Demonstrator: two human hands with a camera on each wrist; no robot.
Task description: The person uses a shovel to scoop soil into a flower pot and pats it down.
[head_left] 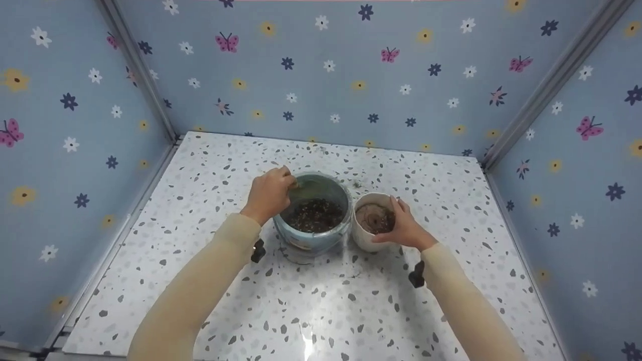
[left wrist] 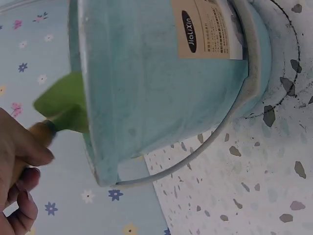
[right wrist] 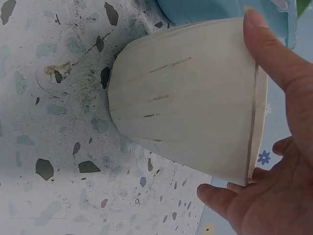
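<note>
A light blue bucket point(head_left: 312, 242) holds dark soil point(head_left: 317, 215). Over its left rim, my left hand point(head_left: 270, 194) grips the wooden handle of a small green trowel point(left wrist: 63, 104); the blade reaches past the rim into the bucket, its tip hidden by the wall in the left wrist view. Directly right of the bucket stands a white flowerpot point(head_left: 362, 239) with brownish soil point(head_left: 372, 218) inside. My right hand point(head_left: 405, 225) holds this pot by its rim, thumb on the near side and fingers toward the far side.
Both containers stand on a speckled white tabletop point(head_left: 241, 311). Crumbs of soil point(head_left: 356, 184) lie behind the pot. Flower-patterned panels point(head_left: 346, 70) enclose the back and sides. The bucket's handle point(left wrist: 195, 152) hangs down along its side.
</note>
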